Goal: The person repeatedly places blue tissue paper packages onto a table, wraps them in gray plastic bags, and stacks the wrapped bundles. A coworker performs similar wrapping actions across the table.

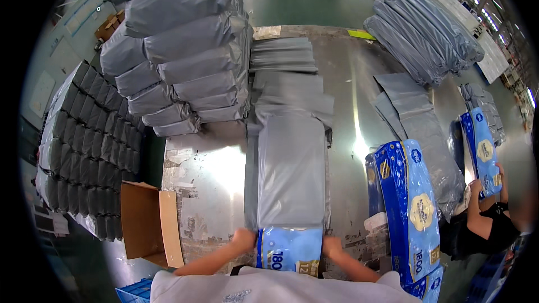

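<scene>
A grey plastic bag (292, 174) lies lengthwise on the metal table in front of me, its sides filled out. From the bag's near mouth sticks the end of a blue plastic-wrapped pack (283, 247), close against my body. My left hand (244, 240) is closed at the left corner of the mouth, seemingly gripping the bag's edge. At the opposite corner, my right hand (332, 246) is likewise closed on the edge. The fingertips of both hands are hidden. Beyond the filled bag lie flat grey bags (289, 87) in an overlapping pile.
Filled grey bags (196, 67) are stacked high at the table's far left. An open cardboard box (143, 224) stands at left. Blue packs (415, 213) stand on my right, where a co-worker's arm (480, 216) reaches to another pack. More grey bundles (424, 33) lie far right.
</scene>
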Available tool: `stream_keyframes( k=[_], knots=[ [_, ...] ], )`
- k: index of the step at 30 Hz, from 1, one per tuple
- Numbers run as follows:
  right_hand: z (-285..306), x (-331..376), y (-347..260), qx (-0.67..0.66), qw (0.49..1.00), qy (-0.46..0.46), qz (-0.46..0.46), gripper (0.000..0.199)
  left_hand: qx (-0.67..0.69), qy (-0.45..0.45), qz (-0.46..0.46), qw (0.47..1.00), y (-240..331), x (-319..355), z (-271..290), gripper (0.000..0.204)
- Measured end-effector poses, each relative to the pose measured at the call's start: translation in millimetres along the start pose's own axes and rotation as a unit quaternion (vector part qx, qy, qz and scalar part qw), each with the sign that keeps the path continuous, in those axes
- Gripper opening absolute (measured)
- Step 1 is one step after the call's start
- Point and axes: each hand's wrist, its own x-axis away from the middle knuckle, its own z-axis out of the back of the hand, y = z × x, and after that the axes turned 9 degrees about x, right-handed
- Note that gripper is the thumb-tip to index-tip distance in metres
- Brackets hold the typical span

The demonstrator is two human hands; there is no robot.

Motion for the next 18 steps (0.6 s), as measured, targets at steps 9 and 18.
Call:
stream_keyframes(
  k=[9,18],
  knots=[
    [-41.9,78.4,-14.9,-0.005,0.996,-0.062,0.064,0.024,-0.028,0.044,-0.086,0.995,1.7,22.2,-106.2,0.016],
    [-65.2,24.4,5.7,-0.009,0.955,-0.235,0.178,0.023,-0.139,-0.136,-0.376,0.906,-26.3,-25.7,-122.6,0.022]
  ],
)
